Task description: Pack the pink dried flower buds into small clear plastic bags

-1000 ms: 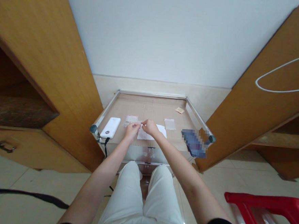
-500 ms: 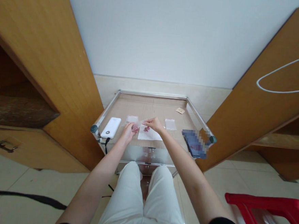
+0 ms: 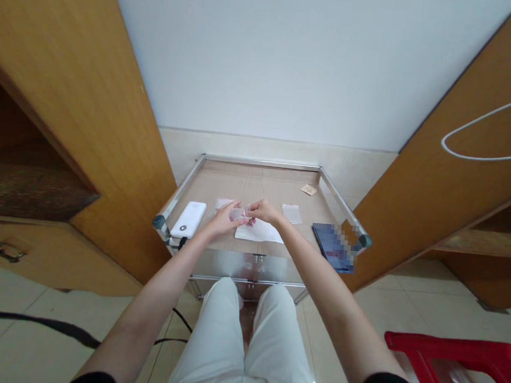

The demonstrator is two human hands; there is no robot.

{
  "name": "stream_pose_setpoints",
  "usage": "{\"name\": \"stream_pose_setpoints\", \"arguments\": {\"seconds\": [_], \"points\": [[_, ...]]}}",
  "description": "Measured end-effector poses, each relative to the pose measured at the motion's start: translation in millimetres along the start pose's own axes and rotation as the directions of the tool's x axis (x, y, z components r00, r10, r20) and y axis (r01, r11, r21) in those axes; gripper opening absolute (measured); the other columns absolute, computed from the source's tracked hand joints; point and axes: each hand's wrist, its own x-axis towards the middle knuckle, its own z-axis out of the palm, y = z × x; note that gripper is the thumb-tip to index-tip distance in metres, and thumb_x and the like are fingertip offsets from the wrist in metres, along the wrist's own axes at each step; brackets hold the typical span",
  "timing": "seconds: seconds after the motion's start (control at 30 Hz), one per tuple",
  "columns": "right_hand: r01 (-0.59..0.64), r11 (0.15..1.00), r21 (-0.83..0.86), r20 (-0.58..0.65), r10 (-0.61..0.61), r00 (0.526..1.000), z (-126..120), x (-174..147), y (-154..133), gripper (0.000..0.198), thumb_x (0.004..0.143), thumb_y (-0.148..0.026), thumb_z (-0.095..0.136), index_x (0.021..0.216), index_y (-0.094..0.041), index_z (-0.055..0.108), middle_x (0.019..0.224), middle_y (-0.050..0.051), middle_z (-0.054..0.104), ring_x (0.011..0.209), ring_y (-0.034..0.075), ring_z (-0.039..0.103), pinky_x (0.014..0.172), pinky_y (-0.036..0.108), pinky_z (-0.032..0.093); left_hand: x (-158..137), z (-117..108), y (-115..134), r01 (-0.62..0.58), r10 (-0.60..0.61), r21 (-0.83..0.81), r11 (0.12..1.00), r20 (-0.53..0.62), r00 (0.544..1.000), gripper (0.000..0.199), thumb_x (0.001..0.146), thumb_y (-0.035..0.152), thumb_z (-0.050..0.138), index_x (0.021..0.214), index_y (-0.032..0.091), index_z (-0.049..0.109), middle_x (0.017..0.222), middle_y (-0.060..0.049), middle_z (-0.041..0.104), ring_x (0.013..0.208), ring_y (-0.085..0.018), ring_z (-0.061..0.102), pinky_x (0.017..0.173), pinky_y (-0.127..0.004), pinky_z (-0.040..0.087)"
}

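Over the cabinet top (image 3: 278, 178), a small clear plastic bag (image 3: 237, 213) is held between my two hands. My left hand (image 3: 224, 219) grips it from the left, thumb and fingers on either side. My right hand (image 3: 263, 211) pinches the bag's right edge with its fingertips, which almost meet the left hand's. Small red pieces (image 3: 252, 221) lie just under the fingertips, partly hidden, on a white sheet of paper (image 3: 259, 232). Behind my left hand is a flat clear bag (image 3: 222, 202), partly covered. Another clear packet (image 3: 291, 214) lies right of my right hand.
A white power bank (image 3: 189, 220) with a black cable lies at the left. At the right are a dark, partly blurred phone-like object (image 3: 331, 246) and a small tan card (image 3: 309, 189). A metal rail edges the top. Wooden cabinets flank it; a red stool (image 3: 459, 346) stands lower right.
My left hand has moved right and up, its fingers now stretched toward the right hand. The bag has come with it, and my hands are closer together.
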Motion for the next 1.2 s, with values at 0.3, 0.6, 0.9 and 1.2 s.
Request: {"name": "stream_pose_setpoints", "arguments": {"seconds": [0.3, 0.6, 0.9, 1.2], "points": [[-0.038, 0.997, 0.060, -0.052, 0.041, 0.998, 3.3, 5.6, 8.4, 0.012, 0.063, -0.019, 0.057, 0.068, -0.010, 0.064, 0.047, -0.003, 0.052, 0.044, 0.005, 0.043, 0.046, 0.016, 0.033, 3.9, 16.7, 6.1, 0.008, -0.010, -0.103, 0.995, -0.013, 1.000, 0.055, 0.061, 0.047, 0.060, 0.106, 0.015, 0.052, 0.107, -0.009, 0.057, 0.097, -0.019, 0.053, 0.086, -0.032, 0.039], [-0.028, 0.964, 0.265, -0.072, 0.049, 0.996, 13.3, 0.7, 10.3, 0.013, 0.067, -0.021, 0.055, 0.071, -0.011, 0.061, 0.049, -0.003, 0.052, 0.042, 0.005, 0.043, 0.043, 0.017, 0.034, 6.0, 19.3, -2.6, 0.033, -0.040, -0.131, 0.991, -0.052, 0.998, 0.052, 0.048, 0.040, 0.071, 0.094, 0.020, 0.059, 0.099, -0.006, 0.060, 0.095, -0.021, 0.053, 0.087, -0.034, 0.037], [-0.019, 0.833, 0.553, -0.341, 0.247, 0.907, 30.3, 0.3, 34.7, 0.008, 0.073, -0.021, 0.046, 0.068, -0.016, 0.045, 0.057, -0.001, 0.056, 0.046, 0.008, 0.054, 0.043, 0.018, 0.042, 9.8, 11.3, -7.7, 0.087, -0.106, -0.143, 0.986, -0.131, 0.986, 0.042, 0.053, 0.038, 0.067, 0.089, 0.016, 0.059, 0.095, -0.008, 0.059, 0.089, -0.020, 0.053, 0.081, -0.033, 0.040], [0.008, 0.824, 0.566, -0.458, 0.306, 0.834, 27.1, 1.5, 48.9, 0.008, 0.074, -0.019, 0.044, 0.068, -0.015, 0.047, 0.063, 0.000, 0.058, 0.042, 0.007, 0.053, 0.046, 0.020, 0.043, 11.9, 15.0, -11.2, 0.028, -0.035, -0.061, 0.998, -0.111, 0.993, 0.046, 0.059, 0.044, 0.063, 0.097, 0.018, 0.058, 0.104, -0.009, 0.057, 0.098, -0.021, 0.051, 0.086, -0.034, 0.038]]}}
